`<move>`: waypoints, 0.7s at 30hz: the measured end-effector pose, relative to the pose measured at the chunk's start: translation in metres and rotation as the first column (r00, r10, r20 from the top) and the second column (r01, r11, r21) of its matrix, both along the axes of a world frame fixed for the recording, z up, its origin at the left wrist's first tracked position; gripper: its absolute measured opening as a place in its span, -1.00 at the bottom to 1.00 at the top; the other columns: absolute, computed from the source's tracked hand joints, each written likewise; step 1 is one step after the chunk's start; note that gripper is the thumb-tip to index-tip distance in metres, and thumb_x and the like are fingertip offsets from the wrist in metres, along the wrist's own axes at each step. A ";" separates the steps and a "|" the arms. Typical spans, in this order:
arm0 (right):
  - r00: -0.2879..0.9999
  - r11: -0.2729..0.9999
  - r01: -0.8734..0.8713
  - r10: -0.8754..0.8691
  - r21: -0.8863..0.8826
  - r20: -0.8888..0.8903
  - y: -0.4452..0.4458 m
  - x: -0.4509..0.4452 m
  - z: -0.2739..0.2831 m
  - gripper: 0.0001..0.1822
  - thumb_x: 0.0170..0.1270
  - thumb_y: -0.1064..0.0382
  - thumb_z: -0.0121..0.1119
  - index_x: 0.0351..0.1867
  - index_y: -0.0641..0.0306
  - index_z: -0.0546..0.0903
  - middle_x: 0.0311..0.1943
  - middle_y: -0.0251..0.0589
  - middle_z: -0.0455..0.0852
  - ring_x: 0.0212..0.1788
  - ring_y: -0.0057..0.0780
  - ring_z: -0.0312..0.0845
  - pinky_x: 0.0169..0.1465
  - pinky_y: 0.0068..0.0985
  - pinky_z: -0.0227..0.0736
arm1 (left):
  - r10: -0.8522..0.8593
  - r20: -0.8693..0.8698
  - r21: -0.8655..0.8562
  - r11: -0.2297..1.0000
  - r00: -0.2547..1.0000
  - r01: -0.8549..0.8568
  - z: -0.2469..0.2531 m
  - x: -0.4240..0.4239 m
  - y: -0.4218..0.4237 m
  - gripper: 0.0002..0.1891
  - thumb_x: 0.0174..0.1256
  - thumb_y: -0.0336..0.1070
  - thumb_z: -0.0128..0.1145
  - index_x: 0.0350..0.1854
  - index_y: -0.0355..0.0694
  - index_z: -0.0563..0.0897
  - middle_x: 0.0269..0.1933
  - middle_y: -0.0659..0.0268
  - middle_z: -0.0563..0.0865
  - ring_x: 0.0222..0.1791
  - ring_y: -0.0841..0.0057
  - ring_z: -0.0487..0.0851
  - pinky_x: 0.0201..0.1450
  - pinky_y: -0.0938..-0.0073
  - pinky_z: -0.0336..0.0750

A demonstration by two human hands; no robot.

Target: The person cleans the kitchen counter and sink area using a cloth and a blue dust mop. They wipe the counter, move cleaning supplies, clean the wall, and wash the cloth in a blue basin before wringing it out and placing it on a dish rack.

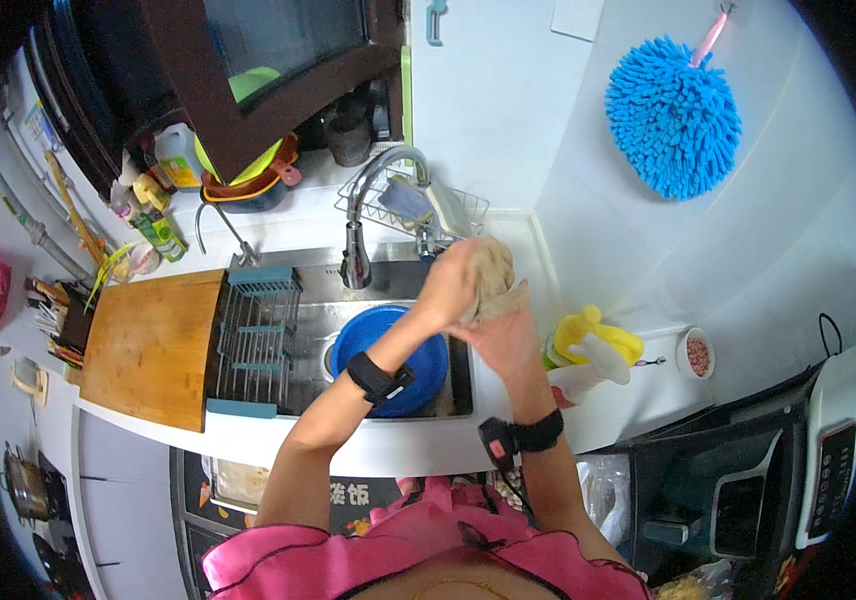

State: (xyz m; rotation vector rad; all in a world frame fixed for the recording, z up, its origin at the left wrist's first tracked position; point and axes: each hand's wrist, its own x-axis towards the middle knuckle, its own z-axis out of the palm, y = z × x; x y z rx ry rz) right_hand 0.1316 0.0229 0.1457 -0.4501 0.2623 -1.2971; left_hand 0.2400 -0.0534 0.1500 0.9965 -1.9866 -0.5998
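Both of my hands grip a damp-looking beige cloth (494,277) above the counter at the right rim of the sink. My left hand (452,283) wraps the cloth from its left side. Below it, my right hand (503,337) holds the cloth's lower end, palm partly turned up. A blue plastic basin (390,390) sits in the stainless steel sink (461,375), to the lower left of my hands. The chrome faucet (356,255) hangs over the sink, left of the cloth.
A wire rack (473,206) holding sponges stands behind my hands. Yellow and white spray bottles (600,345) and a bowl of pinkish pieces (698,354) stand to the right. Left of the basin are a dish drainer (255,337) and a wooden cutting board (154,345).
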 end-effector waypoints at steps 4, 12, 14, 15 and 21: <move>0.981 0.981 0.196 -0.196 -0.002 0.012 -0.048 0.010 0.012 -0.55 0.33 0.08 -0.07 0.14 0.30 0.29 0.05 -0.17 0.43 0.07 -0.36 0.37 0.14 -0.40 0.27 | 0.026 0.356 -0.209 0.976 0.934 0.052 0.026 0.008 0.005 -0.51 0.08 -0.39 0.09 0.14 -0.16 0.40 0.17 0.03 0.34 0.20 0.12 0.20 0.24 0.28 0.11; -0.128 0.480 0.451 -0.800 -0.753 -0.587 -0.181 -0.023 0.093 -0.66 0.16 0.12 0.12 -0.09 0.26 0.50 -0.10 0.07 0.50 -0.03 -0.13 0.42 -0.06 -0.31 0.36 | 0.050 -0.070 -0.315 0.946 0.996 -0.070 0.069 0.049 -0.053 -0.64 0.09 -0.37 0.13 0.01 -0.19 0.53 0.07 0.14 0.50 0.07 0.18 0.39 0.17 0.32 0.23; -0.469 0.441 0.246 -0.725 -0.863 -0.504 -0.222 -0.041 0.111 -0.64 0.13 0.13 0.14 -0.10 0.30 0.48 -0.03 0.16 0.42 -0.01 -0.03 0.37 -0.03 -0.24 0.34 | 0.075 -0.102 -0.301 0.948 0.992 -0.103 0.075 0.055 -0.060 -0.69 0.10 -0.41 0.10 -0.05 -0.22 0.55 0.03 0.12 0.51 0.07 0.15 0.38 0.16 0.29 0.24; -0.607 0.447 0.134 -0.669 -0.885 -0.430 -0.237 -0.039 0.119 -0.63 0.12 0.14 0.16 -0.11 0.33 0.47 0.00 0.21 0.39 0.01 0.03 0.35 -0.02 -0.21 0.33 | 0.103 -0.111 -0.286 0.949 0.988 -0.131 0.073 0.062 -0.063 -0.72 0.11 -0.42 0.08 -0.08 -0.24 0.56 0.02 0.11 0.51 0.07 0.14 0.37 0.16 0.27 0.24; -0.756 0.248 0.062 -0.621 -0.967 -0.208 -0.308 -0.046 0.169 -0.42 0.09 0.22 0.19 0.11 0.38 0.27 0.23 0.30 -0.01 0.15 0.14 0.19 0.10 -0.13 0.24 | 0.167 -0.154 -0.315 0.926 0.974 -0.209 0.079 0.082 -0.080 -0.78 0.11 -0.47 0.04 -0.17 -0.24 0.60 -0.04 0.13 0.55 0.00 0.18 0.42 0.10 0.33 0.29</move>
